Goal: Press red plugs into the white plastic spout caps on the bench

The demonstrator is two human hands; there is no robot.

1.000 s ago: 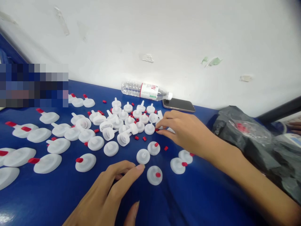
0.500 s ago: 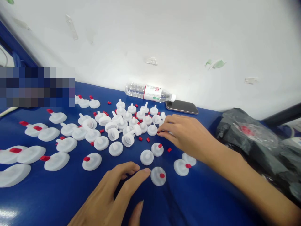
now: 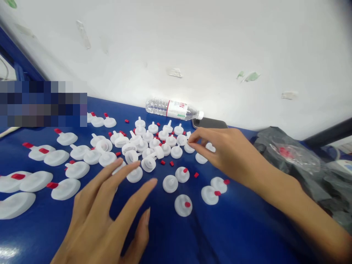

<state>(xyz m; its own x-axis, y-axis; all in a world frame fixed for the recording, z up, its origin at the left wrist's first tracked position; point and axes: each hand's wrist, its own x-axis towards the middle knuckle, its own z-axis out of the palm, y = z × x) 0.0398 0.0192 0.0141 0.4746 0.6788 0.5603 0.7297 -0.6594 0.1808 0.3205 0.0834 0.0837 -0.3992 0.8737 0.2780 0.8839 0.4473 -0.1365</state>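
My left hand (image 3: 101, 216) is open, fingers spread, over the front edge of a group of white nozzle caps (image 3: 134, 174) and hiding some of them. My right hand (image 3: 220, 146) has thumb and forefinger pinched together at the right side of the pile, against a white nozzle cap (image 3: 189, 148). What the fingertips hold is too small and covered to make out. Small loose red tips (image 3: 172, 163) lie among the caps. Between the hands, a white cap with a red tip fitted (image 3: 183, 205) rests near a bare-nozzled cap (image 3: 170, 184).
A water bottle (image 3: 174, 109) lies along the wall, with a phone (image 3: 210, 123) beside its lid. At right is a black plastic bag (image 3: 291, 161). More red-tipped caps (image 3: 66, 189) spread across the left of the blue table (image 3: 220, 234). A blurred patch covers the far left.
My left hand has moved left and its fingers have spread over the caps. My right hand has shifted slightly up, uncovering caps below it; its pinch now meets a white cap.
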